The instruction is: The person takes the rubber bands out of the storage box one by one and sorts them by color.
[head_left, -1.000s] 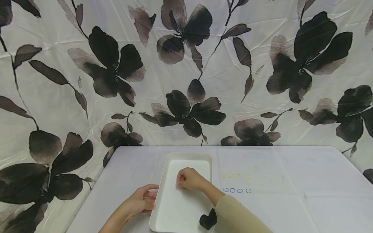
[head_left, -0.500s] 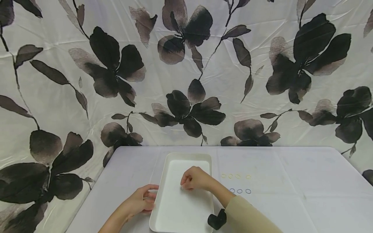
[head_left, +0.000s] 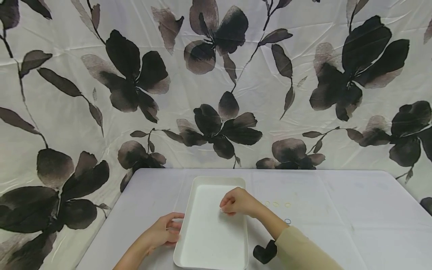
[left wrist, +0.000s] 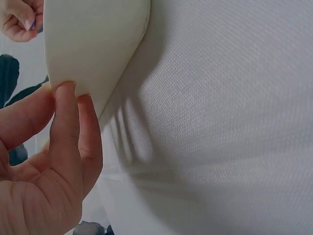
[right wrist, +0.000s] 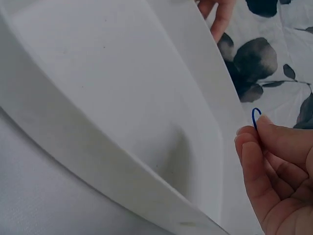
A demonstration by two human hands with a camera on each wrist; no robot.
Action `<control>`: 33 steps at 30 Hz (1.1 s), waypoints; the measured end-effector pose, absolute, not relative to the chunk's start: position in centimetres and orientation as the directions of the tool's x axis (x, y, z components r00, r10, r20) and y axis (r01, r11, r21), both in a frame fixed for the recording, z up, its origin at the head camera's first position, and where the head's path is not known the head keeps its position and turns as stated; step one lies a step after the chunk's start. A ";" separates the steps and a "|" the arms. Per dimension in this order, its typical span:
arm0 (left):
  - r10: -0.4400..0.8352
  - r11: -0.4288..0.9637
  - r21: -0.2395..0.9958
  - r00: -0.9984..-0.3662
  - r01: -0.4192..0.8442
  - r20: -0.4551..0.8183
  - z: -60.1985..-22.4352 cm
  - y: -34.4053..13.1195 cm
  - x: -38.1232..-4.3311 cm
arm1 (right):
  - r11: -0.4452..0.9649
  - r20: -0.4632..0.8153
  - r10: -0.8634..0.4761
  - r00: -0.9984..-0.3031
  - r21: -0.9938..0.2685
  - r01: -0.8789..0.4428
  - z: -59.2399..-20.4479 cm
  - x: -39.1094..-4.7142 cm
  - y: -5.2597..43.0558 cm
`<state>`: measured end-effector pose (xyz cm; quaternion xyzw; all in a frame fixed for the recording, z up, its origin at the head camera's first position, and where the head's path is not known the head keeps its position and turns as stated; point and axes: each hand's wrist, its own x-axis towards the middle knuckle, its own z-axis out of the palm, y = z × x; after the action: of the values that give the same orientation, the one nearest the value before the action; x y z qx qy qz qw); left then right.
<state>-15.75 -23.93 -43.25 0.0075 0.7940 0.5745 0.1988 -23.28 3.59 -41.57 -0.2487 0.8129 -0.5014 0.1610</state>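
A white rectangular tray (head_left: 219, 180) lies on the white-covered table. Against the outside of its left wall rest the fingers of my left hand (head_left: 162, 232); the left wrist view shows the fingertips on that wall near the rim. Over the tray's right half is my right hand (head_left: 237, 202). Its thumb and forefinger pinch a small thin blue loop (right wrist: 253, 117), whose top sticks up above the fingertips in the right wrist view. To the right of the tray, another blue loop (head_left: 287, 221) shows beyond my right forearm.
Thin yellow loops (head_left: 276, 204) form a row on the table right of the tray, partly hidden by the right wrist. A black object (head_left: 264, 252) hangs beside the right sleeve. A floral cloth (head_left: 222, 123) stands behind the table.
My right hand has moved rightward over the tray, still pinching. The forearm and black object have shifted right too, covering more of the blue row. The left hand has stayed at the tray wall.
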 end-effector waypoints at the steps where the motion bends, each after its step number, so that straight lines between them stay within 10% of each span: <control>1: 0.239 0.340 0.915 -0.921 -0.218 -0.308 -43.2 -23.9 -15.7 | 0.374 -0.015 -0.561 -0.828 -0.896 -0.237 -41.5 -23.3 3.8; 33: 0.225 0.358 0.904 -0.919 -0.232 -0.325 -43.3 -24.0 -15.7 | 0.388 -0.060 -0.440 -0.896 -0.913 -0.129 -41.1 -23.5 11.8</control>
<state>-15.69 -23.97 -43.27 -0.0022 0.7991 0.5664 0.2015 -23.49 11.76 -41.05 -0.1734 0.8198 -0.5253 0.1479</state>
